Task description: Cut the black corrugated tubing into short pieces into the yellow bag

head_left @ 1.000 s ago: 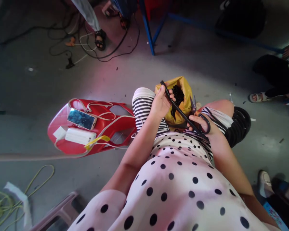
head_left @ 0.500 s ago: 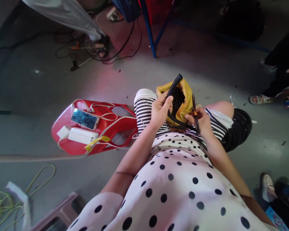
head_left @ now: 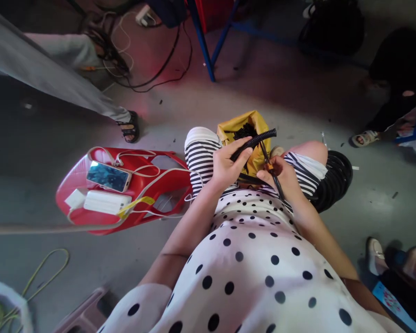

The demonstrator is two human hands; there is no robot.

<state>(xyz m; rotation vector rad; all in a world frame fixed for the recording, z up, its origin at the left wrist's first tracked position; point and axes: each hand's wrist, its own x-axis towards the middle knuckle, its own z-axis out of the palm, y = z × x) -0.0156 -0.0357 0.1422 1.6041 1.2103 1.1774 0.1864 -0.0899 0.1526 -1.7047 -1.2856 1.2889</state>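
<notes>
My left hand [head_left: 229, 163] is closed around a black corrugated tube [head_left: 261, 137]. One end of the tube points right, above a yellow bag [head_left: 234, 126]. My right hand [head_left: 284, 178] grips a slim dark tool with an orange part [head_left: 270, 167]; its exact kind is unclear. The tool's thin tip reaches up close to the tube, but I cannot tell if they touch. Inside the yellow bag, which stands between my knees, lie dark pieces [head_left: 247, 130]. Part of the tube is hidden behind my left fingers.
On my left a red stool [head_left: 149, 182] lies on its side, bearing a phone [head_left: 109, 175], a white power bank [head_left: 106, 202] and cables. A coil of black tubing [head_left: 339, 178] is by my right knee. Another person's sandalled foot [head_left: 129, 126] stands ahead on the left.
The tube's end has swung from pointing up to pointing right. The tool has tilted toward it. A person's leg has stepped in at the upper left, and the view has shifted slightly.
</notes>
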